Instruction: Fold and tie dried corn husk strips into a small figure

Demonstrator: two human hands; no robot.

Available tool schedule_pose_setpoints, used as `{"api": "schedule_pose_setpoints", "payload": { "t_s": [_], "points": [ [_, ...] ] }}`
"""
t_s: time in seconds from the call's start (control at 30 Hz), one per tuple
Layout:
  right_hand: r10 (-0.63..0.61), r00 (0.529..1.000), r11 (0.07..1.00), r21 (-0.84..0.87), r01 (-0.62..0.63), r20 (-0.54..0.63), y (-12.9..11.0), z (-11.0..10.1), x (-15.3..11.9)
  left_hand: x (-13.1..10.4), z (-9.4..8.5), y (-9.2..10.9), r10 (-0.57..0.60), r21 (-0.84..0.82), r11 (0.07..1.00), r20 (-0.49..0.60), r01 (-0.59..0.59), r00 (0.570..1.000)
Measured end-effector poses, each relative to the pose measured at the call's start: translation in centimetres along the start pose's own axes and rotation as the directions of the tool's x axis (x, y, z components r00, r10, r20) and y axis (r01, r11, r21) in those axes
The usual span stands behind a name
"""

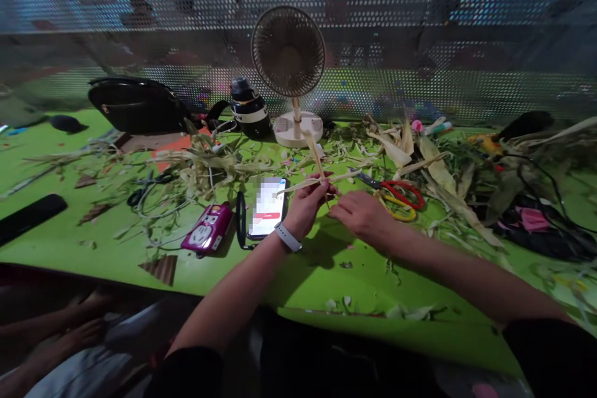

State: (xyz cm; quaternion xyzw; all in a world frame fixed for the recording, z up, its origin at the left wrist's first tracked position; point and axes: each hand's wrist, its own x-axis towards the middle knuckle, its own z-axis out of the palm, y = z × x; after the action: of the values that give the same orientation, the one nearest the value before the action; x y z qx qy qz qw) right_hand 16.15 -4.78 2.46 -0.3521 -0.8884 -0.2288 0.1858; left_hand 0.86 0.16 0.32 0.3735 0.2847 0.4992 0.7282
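My left hand [308,205], with a pale band on its wrist, is closed around dry corn husk strips [314,152]. One strip stands up from the fingers, and others stick out to the left and right. Close beside it on the right, my right hand [361,214] is closed in a pinch near the lower end of the husk piece. What its fingertips hold is too small to make out. Scissors [402,194] with red and yellow handles lie just behind the right hand. A lit phone [268,205] lies left of my left wrist.
A purple power strip [208,228], dark scissors [148,186] and husk scraps [200,168] lie to the left. Behind stand a fan [298,127], a bottle [250,112] and a black bag [135,106]. Husks [438,165] pile up right. Another person's hand [79,339] is at lower left.
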Motion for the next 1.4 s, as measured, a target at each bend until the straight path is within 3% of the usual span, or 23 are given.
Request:
{"api": "schedule_pose_setpoints", "payload": {
  "t_s": [0.07,0.2,0.43,0.7,0.87,0.97,1.17,1.3,1.4],
  "points": [
    [0.002,0.999,1.000,-0.004,-0.003,-0.033,0.1,0.2,0.0,0.1,-0.1,0.2,-0.021,0.056,0.998,0.019,0.020,1.000],
    [0.165,0.981,0.986,0.041,-0.162,-0.100,1.3,-0.5,0.1,0.3,-0.4,0.6,-0.067,0.026,0.997,0.062,0.066,0.996],
    [0.327,0.944,0.898,0.321,-0.300,-0.032,2.7,-0.3,0.0,0.0,-0.2,0.6,-0.092,0.045,0.995,0.092,0.088,0.991],
    [0.539,0.826,0.619,0.587,-0.522,0.167,3.0,-0.5,0.2,-0.3,0.2,0.7,-0.128,0.054,0.991,0.090,0.123,0.988],
    [0.586,0.733,0.347,0.711,-0.612,0.346,2.6,-0.9,0.6,-0.3,0.0,0.6,-0.114,0.137,0.985,0.044,0.107,0.992],
    [0.596,0.695,0.229,0.745,-0.627,0.402,2.4,-0.5,0.4,-0.3,-0.5,0.1,-0.086,0.213,0.974,0.049,0.074,0.995],
    [0.604,0.688,0.182,0.770,-0.611,0.403,2.4,0.2,0.2,-0.4,-0.6,-0.4,-0.019,0.276,0.961,0.092,-0.007,0.996],
    [0.598,0.629,-0.026,0.796,-0.604,0.497,2.5,0.4,0.4,-0.2,-0.3,-0.2,-0.019,0.279,0.960,0.149,-0.023,0.989],
    [0.587,0.593,-0.151,0.794,-0.589,0.551,2.6,0.8,0.6,0.1,-0.5,-0.1,-0.036,0.258,0.966,0.131,0.000,0.991]
  ]
}}
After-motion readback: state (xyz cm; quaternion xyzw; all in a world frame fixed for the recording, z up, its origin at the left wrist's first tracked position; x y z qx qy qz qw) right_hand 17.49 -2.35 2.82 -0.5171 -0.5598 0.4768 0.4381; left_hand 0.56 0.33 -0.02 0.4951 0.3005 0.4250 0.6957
